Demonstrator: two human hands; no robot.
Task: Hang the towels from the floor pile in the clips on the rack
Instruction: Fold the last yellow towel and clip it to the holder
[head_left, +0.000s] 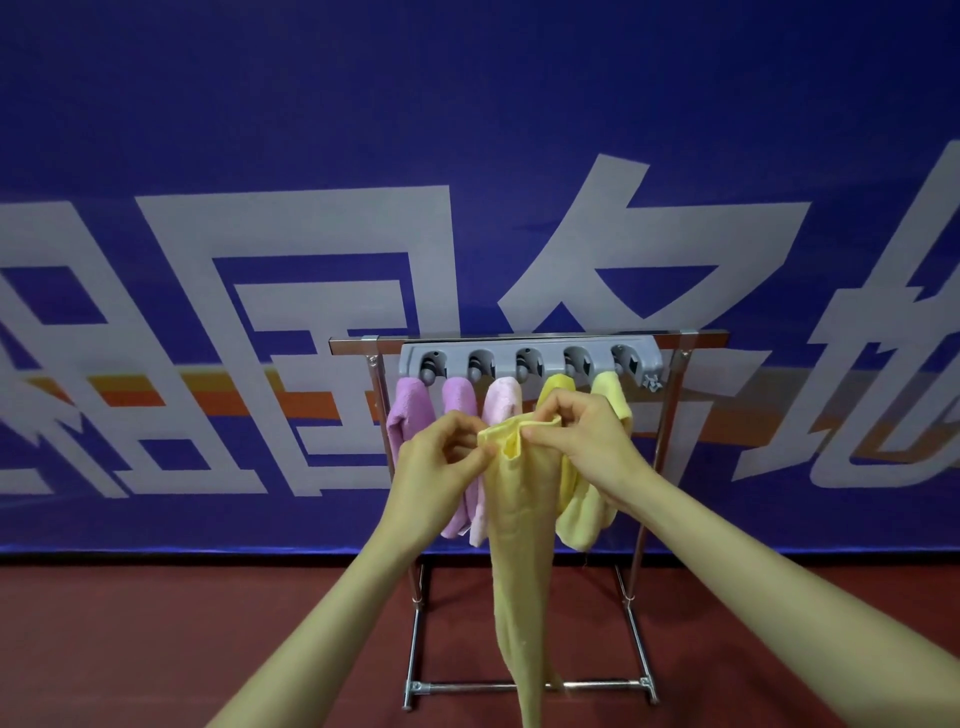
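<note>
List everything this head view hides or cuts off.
Head view:
- Lower end of the held yellow towel: cut off by the bottom edge.
- Floor pile: out of frame, so the towels left cannot be counted.
- Fourth hung towel, yellow: largely behind the right hand and the held yellow towel.
- Middle of the pink towel: behind the left hand.

The rack (457, 686) is shiny, polished metal tubing. Its clip bar (504, 356) is matt grey plastic. The hanging towels (410, 410) and the near yellow towel (519, 545) are soft, fuzzy cloth. The red floor (156, 649) looks matt and smooth.
</note>
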